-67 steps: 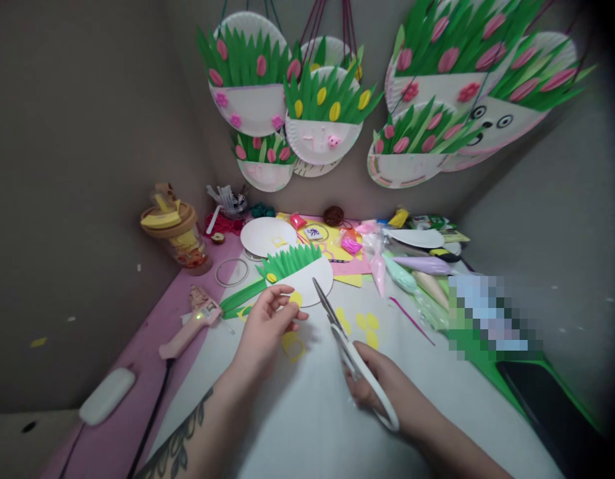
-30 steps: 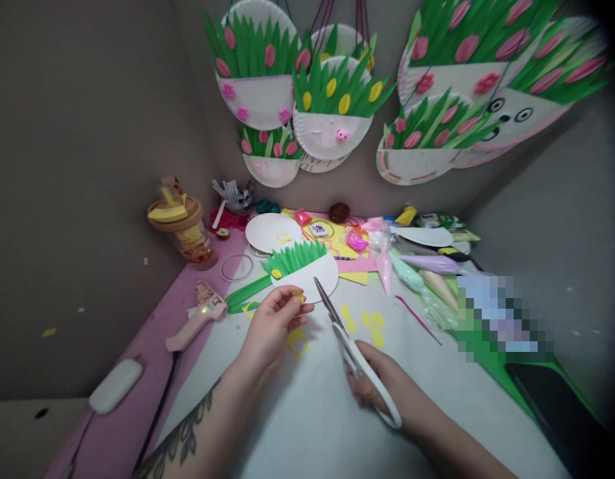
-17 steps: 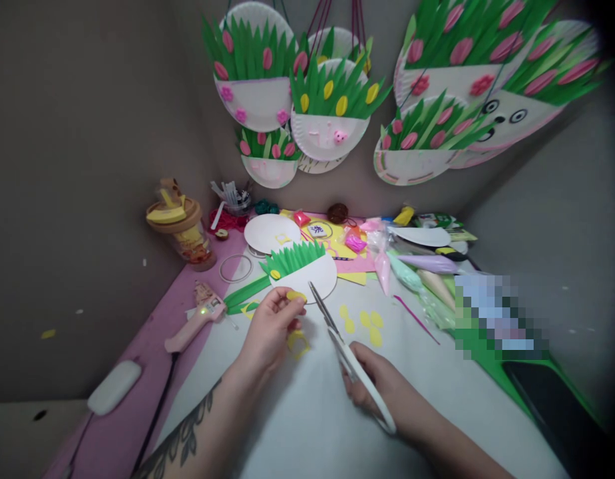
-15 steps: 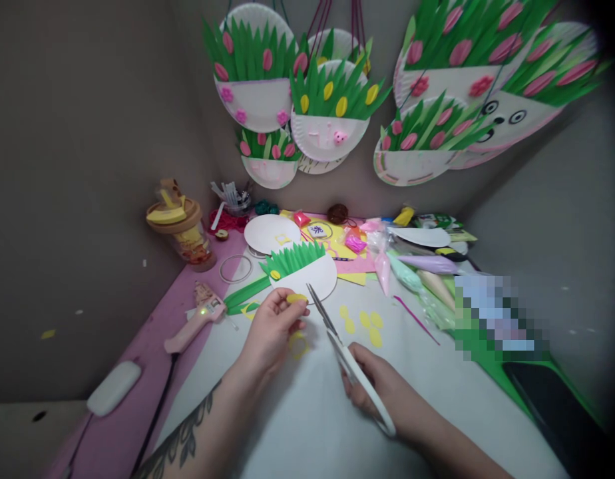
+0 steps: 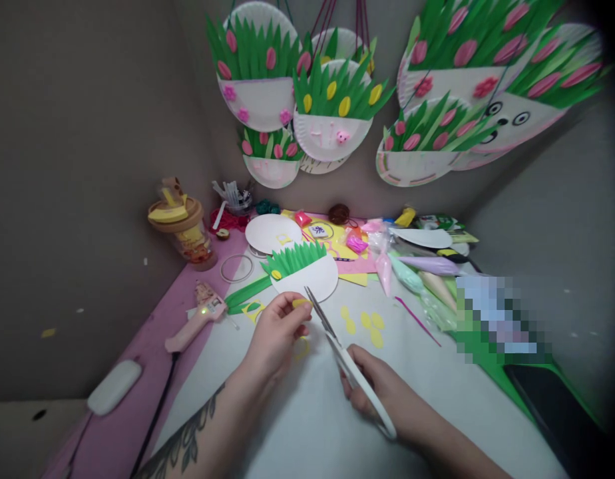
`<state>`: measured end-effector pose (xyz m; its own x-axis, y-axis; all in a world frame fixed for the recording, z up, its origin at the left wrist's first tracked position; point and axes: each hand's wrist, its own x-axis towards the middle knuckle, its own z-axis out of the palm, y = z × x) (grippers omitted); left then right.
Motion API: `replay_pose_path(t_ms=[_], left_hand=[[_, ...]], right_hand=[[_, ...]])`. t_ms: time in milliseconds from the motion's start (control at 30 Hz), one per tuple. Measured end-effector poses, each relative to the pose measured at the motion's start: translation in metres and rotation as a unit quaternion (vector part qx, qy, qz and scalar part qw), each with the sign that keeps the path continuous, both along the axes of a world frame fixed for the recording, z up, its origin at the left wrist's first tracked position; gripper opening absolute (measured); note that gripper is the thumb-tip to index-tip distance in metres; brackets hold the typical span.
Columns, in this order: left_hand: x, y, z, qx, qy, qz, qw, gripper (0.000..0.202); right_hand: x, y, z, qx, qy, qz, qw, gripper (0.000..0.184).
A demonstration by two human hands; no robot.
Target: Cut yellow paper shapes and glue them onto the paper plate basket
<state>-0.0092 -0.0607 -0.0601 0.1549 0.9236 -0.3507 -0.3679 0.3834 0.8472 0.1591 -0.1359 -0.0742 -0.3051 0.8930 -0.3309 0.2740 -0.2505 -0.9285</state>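
Observation:
My left hand (image 5: pixel 275 332) pinches a small yellow foam piece (image 5: pixel 301 303) between thumb and fingers above the white table. My right hand (image 5: pixel 375 386) grips white-handled scissors (image 5: pixel 337 346), whose blades point up-left and meet the yellow piece at their tips. A yellow offcut (image 5: pixel 301 347) lies under my left hand. Several cut yellow ovals (image 5: pixel 367 324) rest on the table to the right of the blades. Just beyond lies a half paper plate with green foam grass (image 5: pixel 302 269).
A pink glue gun (image 5: pixel 195 319) lies at the left on the pink mat, its cord running towards me. A yellow-lidded cup (image 5: pixel 180 229), white plates (image 5: pixel 272 233), piping bags (image 5: pixel 417 273) and foam scraps crowd the back. Finished plate crafts (image 5: pixel 332 113) hang on the wall.
The scissors' blades have moved left and closed in on the yellow piece. My left hand has turned the piece a little. The offcut under it has slid lower.

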Motion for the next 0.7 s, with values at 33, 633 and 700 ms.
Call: replay_pose_path(t_ms=[33,633,700], left_hand=[[0.0001,0.0000,0.0001,-0.001,0.000,-0.001,1.000,0.027],[0.0015,-0.0024,0.0024,0.021,0.037,-0.001,0.999,0.023],[0.0017,-0.0026,0.0032,0.024,0.043,0.000,0.999,0.022]], right_hand=[[0.0001,0.0000,0.0000,-0.002,0.000,0.000,1.000,0.017],[0.0005,0.0010,0.0018,-0.010,-0.001,0.020,1.000,0.019],[0.0003,0.0005,0.0032,-0.014,-0.006,0.018,1.000,0.019]])
